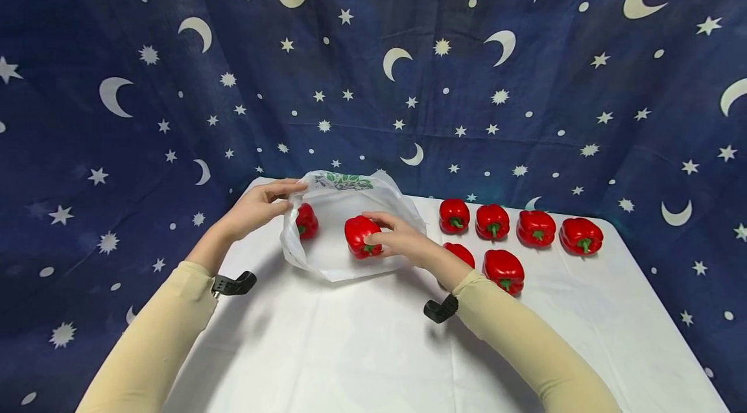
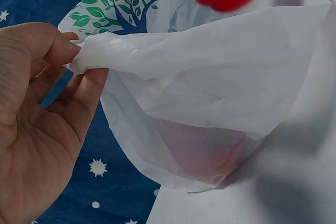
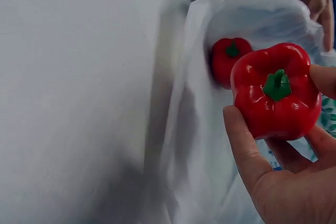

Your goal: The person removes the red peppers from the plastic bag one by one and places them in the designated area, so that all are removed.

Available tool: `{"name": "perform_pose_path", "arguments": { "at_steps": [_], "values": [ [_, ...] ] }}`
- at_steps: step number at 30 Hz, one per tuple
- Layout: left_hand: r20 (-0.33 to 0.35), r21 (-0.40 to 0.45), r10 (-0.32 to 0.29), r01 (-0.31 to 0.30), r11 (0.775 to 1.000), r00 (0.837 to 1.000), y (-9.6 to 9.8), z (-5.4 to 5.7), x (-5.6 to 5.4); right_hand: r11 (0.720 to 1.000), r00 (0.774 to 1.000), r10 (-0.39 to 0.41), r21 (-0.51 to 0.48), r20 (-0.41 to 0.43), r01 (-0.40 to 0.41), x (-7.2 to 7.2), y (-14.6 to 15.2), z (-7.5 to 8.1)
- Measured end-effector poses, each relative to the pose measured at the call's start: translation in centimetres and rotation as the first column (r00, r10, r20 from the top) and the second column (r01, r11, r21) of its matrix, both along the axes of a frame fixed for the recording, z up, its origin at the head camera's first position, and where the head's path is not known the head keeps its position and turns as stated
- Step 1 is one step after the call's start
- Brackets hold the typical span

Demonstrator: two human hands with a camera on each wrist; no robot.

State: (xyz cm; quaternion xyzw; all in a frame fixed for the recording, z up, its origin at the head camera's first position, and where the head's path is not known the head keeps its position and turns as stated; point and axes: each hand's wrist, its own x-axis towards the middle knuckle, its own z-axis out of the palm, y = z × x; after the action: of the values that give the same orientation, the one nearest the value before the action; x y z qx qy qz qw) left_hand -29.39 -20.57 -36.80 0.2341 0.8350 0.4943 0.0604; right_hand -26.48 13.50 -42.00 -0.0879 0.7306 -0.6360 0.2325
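My left hand pinches the rim of a white plastic bag between thumb and fingers and holds its mouth open. The bag carries a green and blue tree print. In my right hand is a red bell pepper, gripped around its sides with the green stem facing the right wrist camera. In the head view this pepper is over the bag's opening. Another red bell pepper lies inside the bag at its left side, showing faintly through the plastic in the left wrist view.
Several more red bell peppers stand on the white-covered table to the right of the bag, in a back row and a front row. My right forearm partly covers one front pepper. A dark blue moon-and-star cloth hangs behind.
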Motion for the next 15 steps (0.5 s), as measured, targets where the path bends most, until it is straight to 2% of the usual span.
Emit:
{"name": "perform_pose_path", "arguments": {
  "at_steps": [6,15],
  "values": [
    [0.000,-0.009,-0.007,0.007,1.000,1.000,-0.1,0.2,0.2,0.999,0.999,0.032,0.010,-0.002,-0.032,1.5,2.9,1.5],
    [0.004,0.010,-0.003,0.002,1.000,1.000,-0.2,0.0,0.1,1.000,0.999,-0.030,0.004,-0.014,0.030,3.1,8.0,2.8]
  ]
}}
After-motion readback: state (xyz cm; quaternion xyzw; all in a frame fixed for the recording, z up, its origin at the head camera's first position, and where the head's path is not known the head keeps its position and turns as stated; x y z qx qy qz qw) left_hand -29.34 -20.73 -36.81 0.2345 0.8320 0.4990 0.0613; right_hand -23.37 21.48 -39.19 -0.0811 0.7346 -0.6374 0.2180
